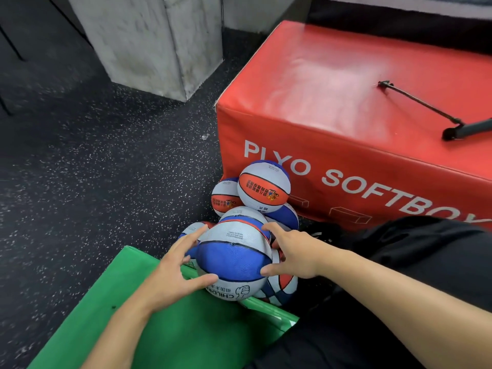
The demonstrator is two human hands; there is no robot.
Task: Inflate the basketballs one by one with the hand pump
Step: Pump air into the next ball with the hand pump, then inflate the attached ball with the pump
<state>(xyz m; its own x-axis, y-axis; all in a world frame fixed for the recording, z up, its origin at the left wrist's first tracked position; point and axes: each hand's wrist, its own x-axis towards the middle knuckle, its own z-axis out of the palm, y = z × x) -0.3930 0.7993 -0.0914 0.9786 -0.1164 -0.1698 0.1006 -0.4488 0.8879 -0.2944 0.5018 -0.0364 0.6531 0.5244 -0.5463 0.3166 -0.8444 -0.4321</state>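
Basketball (234, 258) between both grips — left (177, 265), right (290, 255).

Blue, white and red panelled balls (234, 258); red box (346, 102), white lettering; green mat (186, 328); black white-speckled floor (93, 169).

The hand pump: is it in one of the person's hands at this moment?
No, the hand pump lies on top of the red soft box, while the left hand and right hand hold a basketball.
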